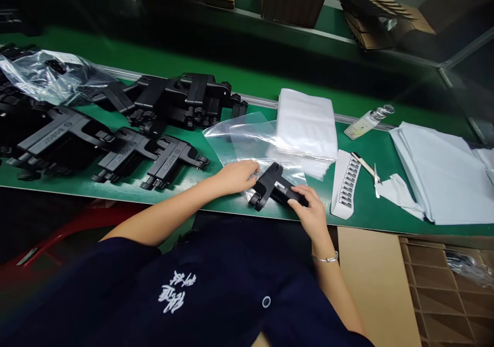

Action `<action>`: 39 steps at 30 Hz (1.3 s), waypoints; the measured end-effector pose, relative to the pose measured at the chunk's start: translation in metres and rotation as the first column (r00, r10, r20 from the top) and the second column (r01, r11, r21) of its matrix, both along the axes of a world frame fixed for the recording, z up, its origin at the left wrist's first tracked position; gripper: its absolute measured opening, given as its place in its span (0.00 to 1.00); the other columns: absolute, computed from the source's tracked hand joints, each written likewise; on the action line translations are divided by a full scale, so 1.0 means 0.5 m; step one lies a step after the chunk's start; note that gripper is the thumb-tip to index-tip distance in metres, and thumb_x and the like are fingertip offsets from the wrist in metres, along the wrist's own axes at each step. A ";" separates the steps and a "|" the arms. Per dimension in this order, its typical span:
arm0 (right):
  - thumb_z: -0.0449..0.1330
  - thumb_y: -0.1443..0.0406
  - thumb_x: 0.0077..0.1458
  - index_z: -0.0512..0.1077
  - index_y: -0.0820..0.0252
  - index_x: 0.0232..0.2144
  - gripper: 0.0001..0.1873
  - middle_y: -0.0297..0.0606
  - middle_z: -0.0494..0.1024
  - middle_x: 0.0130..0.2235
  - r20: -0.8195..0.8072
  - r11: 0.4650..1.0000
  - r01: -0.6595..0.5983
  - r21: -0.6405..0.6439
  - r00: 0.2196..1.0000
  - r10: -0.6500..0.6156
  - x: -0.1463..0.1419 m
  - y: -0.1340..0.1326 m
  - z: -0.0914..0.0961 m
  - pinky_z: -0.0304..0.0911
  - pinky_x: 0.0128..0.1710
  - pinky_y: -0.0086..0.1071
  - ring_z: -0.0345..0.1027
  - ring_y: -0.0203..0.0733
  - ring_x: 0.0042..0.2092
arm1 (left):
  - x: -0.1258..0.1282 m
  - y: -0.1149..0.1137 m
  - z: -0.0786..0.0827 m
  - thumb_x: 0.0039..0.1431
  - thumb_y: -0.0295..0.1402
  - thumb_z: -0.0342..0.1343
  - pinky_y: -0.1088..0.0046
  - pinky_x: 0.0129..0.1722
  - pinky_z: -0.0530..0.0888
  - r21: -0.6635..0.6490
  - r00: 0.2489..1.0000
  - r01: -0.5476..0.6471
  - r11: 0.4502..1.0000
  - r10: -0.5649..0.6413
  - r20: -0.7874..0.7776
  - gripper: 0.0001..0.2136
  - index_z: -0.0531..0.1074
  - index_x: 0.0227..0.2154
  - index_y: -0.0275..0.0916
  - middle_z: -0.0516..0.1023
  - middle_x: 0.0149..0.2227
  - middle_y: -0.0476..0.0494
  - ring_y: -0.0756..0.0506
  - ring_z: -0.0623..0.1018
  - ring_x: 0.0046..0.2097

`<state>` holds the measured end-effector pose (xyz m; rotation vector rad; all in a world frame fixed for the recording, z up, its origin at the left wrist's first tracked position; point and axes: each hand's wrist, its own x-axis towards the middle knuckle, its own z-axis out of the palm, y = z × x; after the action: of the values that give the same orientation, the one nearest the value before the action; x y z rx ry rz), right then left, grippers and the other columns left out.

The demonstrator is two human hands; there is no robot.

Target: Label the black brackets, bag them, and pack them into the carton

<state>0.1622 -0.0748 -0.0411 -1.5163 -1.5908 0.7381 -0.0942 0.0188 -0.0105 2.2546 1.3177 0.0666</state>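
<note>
A black plastic bracket [277,188] with a small white label lies at the table's near edge, partly over a clear plastic bag [241,136]. My right hand [312,212] grips its right end, thumb in front and fingers on top. Close to the bracket's left arm, my left hand [238,176] rests over the bag with its fingers curled together. What lies between those fingertips is hidden. Behind the bracket is a stack of clear bags [306,123]. Right of it lies a sheet of printed labels [347,185].
Several similar black brackets [170,161] cover the left of the green table [216,203], with a crumpled plastic bag [54,76] on some. To the right are a bottle [363,124], a cutter [365,166], tweezers [376,179] and white sheets [451,177]. Cardboard dividers [440,285] stand below.
</note>
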 end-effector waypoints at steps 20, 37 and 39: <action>0.65 0.59 0.54 0.74 0.55 0.38 0.10 0.43 0.75 0.45 0.032 0.992 0.107 0.062 0.994 -0.109 0.008 -0.003 0.000 0.66 0.51 0.47 0.70 0.50 0.50 | -0.033 -0.007 0.026 0.68 0.36 0.41 0.73 0.34 0.65 -0.035 0.884 0.402 0.915 -0.378 0.277 0.15 0.68 0.29 0.39 0.74 0.31 0.46 0.47 0.73 0.33; 0.63 0.58 0.54 0.72 0.57 0.39 0.12 0.42 0.76 0.43 -0.082 0.936 0.342 0.083 0.939 -0.335 -0.035 0.012 -0.011 0.67 0.50 0.46 0.70 0.48 0.46 | 0.053 -0.043 0.074 0.67 0.32 0.42 0.72 0.31 0.65 0.325 0.950 0.273 0.905 -0.308 0.058 0.12 0.70 0.34 0.39 0.75 0.32 0.45 0.46 0.75 0.35; 0.61 0.60 0.56 0.73 0.57 0.41 0.11 0.46 0.76 0.47 0.018 0.958 0.177 0.227 0.982 -0.186 -0.056 0.021 -0.002 0.66 0.54 0.50 0.69 0.51 0.52 | 0.086 -0.036 0.087 0.67 0.32 0.41 0.72 0.34 0.66 0.365 0.946 0.248 0.898 -0.305 0.108 0.12 0.70 0.35 0.39 0.76 0.33 0.44 0.46 0.76 0.37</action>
<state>0.1342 -0.0644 -0.0419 -1.4925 -1.4841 0.4132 -0.0511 0.0008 0.0329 2.6478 0.9428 0.4027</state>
